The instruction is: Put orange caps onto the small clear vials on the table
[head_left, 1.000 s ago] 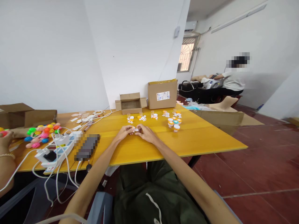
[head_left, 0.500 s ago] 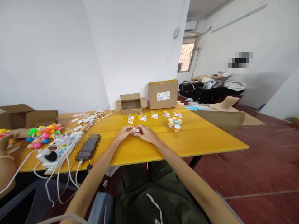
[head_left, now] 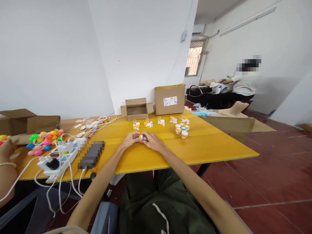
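Note:
Between my hands, above the yellow table, is a small clear jar lying tilted, with its white-and-orange lid end toward the left. The fingertips of my left hand are closed at the lid end. My right hand is wrapped round the jar's body, and its fingers partly cover it. To the right stand several small lidded jars with orange, white and teal lids. Farther back, loose white pieces, orange rings and clear cups lie in small groups along the table.
An open cardboard box and a closed carton stand at the back. On the left are a power strip with white cables, a phone and colourful balls. Another person's hand is at far left; a person sits at far right.
The jar has turned in my hands, and more of its clear body shows now. Both hands stay in nearly the same place. The other person's hand at far left has shifted slightly.

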The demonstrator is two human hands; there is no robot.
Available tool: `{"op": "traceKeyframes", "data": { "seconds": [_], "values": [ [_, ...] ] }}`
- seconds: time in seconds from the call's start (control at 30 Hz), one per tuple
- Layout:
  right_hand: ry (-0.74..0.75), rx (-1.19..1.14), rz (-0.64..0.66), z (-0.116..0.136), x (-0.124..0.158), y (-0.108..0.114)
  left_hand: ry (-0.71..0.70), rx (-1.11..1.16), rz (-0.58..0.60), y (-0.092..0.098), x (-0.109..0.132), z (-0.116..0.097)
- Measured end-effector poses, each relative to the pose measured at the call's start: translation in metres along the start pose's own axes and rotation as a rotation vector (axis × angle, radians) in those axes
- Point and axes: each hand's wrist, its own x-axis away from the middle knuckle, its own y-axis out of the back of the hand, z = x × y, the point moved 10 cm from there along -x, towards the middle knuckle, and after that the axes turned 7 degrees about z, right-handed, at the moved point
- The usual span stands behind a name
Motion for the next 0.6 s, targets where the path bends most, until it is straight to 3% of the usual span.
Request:
{"op": "traceKeyframes", "data": {
  "seconds": [0.6],
  "values": [
    [0.012,-0.043,-0.067,-0.0075,-0.0004,0.0024,-0.036,-0.129,-0.023,0.0057,-0.0014,-0.0018]
  ]
}}
